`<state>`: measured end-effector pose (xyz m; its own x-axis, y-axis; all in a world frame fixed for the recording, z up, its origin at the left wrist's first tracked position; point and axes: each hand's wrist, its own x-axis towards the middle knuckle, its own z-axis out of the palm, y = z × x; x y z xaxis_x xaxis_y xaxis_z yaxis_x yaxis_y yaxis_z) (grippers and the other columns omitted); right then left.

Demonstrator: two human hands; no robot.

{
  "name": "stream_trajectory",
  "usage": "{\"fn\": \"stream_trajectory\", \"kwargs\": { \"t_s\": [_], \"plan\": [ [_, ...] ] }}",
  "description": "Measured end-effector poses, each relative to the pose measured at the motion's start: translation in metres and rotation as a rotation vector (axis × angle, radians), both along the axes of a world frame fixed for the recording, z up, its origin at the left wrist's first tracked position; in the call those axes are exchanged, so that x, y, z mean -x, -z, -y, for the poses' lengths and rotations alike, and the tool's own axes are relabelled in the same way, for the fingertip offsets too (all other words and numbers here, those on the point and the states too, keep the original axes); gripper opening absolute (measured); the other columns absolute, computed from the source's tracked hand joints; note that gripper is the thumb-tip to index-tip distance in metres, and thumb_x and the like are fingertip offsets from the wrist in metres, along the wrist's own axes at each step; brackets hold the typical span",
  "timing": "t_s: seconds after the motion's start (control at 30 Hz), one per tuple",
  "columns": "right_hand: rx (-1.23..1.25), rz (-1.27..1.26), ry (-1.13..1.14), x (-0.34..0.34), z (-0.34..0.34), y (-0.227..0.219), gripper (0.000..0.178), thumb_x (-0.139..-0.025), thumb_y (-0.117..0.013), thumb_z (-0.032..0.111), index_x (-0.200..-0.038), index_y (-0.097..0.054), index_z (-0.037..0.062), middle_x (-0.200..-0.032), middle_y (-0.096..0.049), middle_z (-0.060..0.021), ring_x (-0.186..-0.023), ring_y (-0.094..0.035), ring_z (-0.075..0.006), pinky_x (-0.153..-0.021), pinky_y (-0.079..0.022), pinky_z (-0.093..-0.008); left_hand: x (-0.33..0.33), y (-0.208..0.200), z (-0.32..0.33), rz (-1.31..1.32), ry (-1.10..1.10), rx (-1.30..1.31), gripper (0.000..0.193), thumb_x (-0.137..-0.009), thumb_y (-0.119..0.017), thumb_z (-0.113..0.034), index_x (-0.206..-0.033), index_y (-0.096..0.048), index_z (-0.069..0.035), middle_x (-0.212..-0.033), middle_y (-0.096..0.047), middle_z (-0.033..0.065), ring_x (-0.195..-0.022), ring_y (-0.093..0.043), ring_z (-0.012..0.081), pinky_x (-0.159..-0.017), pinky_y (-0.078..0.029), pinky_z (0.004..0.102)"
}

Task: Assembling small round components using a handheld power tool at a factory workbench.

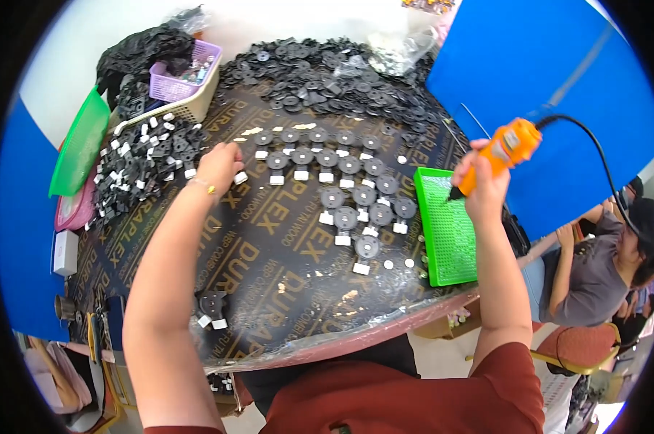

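My right hand (482, 177) grips an orange electric screwdriver (511, 148), its dark tip pointing down over a green perforated tray (450, 249). At the left of the rows, my left hand (220, 168) has its fingers curled closed above the table. A small white block (241, 177) shows right by its fingertips; whether the fingers grip it is hidden. Right of that hand, round black discs (301, 156) with white blocks stand in curved rows. Beside it to the left lies a heap of black parts with white ends (146, 163).
Loose black discs (319, 83) cover the table's far side. A lilac basket (178, 83) sits in a cream one at the back left. Blue panels (515, 65) flank the table. Two black parts (212, 307) lie near the front. Another person (591, 267) sits at the right.
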<state>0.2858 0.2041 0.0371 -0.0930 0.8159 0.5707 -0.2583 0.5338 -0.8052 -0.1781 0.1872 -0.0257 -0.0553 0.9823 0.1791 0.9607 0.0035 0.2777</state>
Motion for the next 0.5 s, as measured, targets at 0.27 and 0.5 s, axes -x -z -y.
{"fn": "stream_trajectory", "kwargs": {
  "t_s": [0.27, 0.5],
  "plan": [
    [0.042, 0.157, 0.144, -0.017, -0.042, 0.023, 0.029, -0.094, -0.06, 0.024, -0.108, -0.048, 0.0025, -0.071, -0.055, -0.0044, -0.058, -0.056, -0.014, -0.054, -0.046, -0.0267, -0.137, -0.078, 0.133, 0.305, 0.454, -0.113, 0.021, -0.076, -0.068, -0.006, -0.094, -0.057, -0.003, -0.096, -0.059, 0.0159, -0.093, -0.058, 0.0348, -0.083, -0.047, 0.0395],
    [0.05, 0.157, 0.141, -0.009, -0.048, 0.032, 0.027, -0.094, -0.061, 0.024, -0.106, -0.048, 0.0033, -0.071, -0.055, -0.0037, -0.058, -0.056, -0.0134, -0.055, -0.047, -0.0267, -0.186, -0.043, 0.203, 0.338, 0.379, -0.022, 0.024, -0.076, -0.071, -0.006, -0.097, -0.06, -0.006, -0.115, -0.058, 0.0126, -0.107, -0.055, 0.0337, -0.093, -0.043, 0.0411]
  ]
}}
